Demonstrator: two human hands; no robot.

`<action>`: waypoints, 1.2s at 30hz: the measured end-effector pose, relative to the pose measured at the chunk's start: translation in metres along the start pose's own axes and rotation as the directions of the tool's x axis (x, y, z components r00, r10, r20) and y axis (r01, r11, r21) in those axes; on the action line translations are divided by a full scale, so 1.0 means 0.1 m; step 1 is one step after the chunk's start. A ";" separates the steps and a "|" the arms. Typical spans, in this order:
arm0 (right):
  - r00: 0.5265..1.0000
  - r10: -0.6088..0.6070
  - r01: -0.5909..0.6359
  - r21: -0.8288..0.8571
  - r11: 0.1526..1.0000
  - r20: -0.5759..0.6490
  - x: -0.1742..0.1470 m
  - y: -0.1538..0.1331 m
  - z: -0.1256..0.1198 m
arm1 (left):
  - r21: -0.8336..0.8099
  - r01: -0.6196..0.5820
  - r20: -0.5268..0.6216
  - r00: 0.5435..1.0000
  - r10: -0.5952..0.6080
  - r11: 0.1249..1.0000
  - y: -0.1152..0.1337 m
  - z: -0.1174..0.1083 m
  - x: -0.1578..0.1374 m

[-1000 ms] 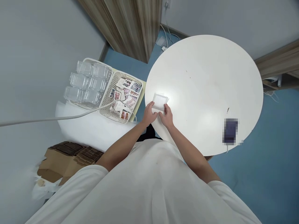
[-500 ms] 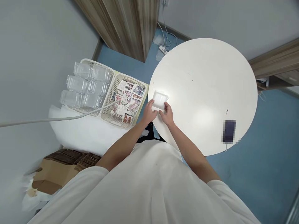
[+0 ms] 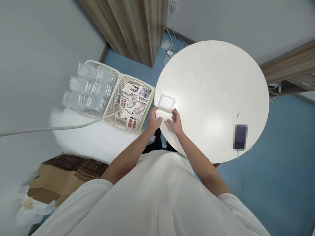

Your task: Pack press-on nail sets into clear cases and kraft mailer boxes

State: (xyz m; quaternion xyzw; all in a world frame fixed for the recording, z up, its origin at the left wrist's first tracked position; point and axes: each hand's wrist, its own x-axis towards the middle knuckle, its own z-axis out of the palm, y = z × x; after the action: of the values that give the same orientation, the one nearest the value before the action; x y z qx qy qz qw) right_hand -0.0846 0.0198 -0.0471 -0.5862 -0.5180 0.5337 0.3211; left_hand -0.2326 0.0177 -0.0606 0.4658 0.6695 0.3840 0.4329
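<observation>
On the near left part of the round white table (image 3: 221, 72) lies a small translucent plastic case (image 3: 166, 103). My left hand (image 3: 154, 121) is at its near left corner, fingertips close to the edge and thumb apart from the fingers. By the near right corner is my right hand (image 3: 175, 122), its fingers curved and spread with a gap to the thumb. Neither hand holds anything; whether the left fingertips touch the case I cannot tell.
A basket (image 3: 108, 118) of carded press-on nails (image 3: 137, 109) stands left of the table, beside another with clear plastic boxes (image 3: 81, 85). A white cable (image 3: 73, 127) crosses over them. A blurred-out dark device (image 3: 240, 136) lies at the table's right. Cardboard boxes (image 3: 56, 178) sit lower left.
Both hands have let go of the case's near edge and drawn slightly apart. The case lies on the table. The whole view has shifted a little.
</observation>
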 end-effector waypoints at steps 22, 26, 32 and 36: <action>0.956 -0.071 0.056 0.063 0.996 0.284 -0.78 -0.10 -0.48 | -0.067 0.107 -0.288 0.950 -0.122 0.992 0.34 0.07 -1.30; 0.910 -0.090 0.103 -0.012 0.995 0.405 -0.82 -0.16 -0.24 | -0.108 0.145 -0.335 0.926 -0.173 0.984 0.31 -0.18 -1.55; 0.740 -0.151 0.280 -0.096 0.955 0.656 -0.99 -0.27 0.40 | -0.129 0.115 -0.485 0.859 -0.164 0.985 0.08 -0.66 -1.97; 0.559 -0.174 0.447 -0.118 0.887 0.811 -1.22 -0.38 0.99 | -0.036 0.128 -0.557 0.821 -0.126 0.991 -0.09 -1.09 -2.34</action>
State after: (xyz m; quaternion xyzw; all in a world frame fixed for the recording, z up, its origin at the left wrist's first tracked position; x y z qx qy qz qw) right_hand -0.1764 -0.1034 0.0020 -0.2355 -0.7781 0.5795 0.0571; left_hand -0.2930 -0.2211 0.0189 0.2885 0.7967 0.4725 0.2425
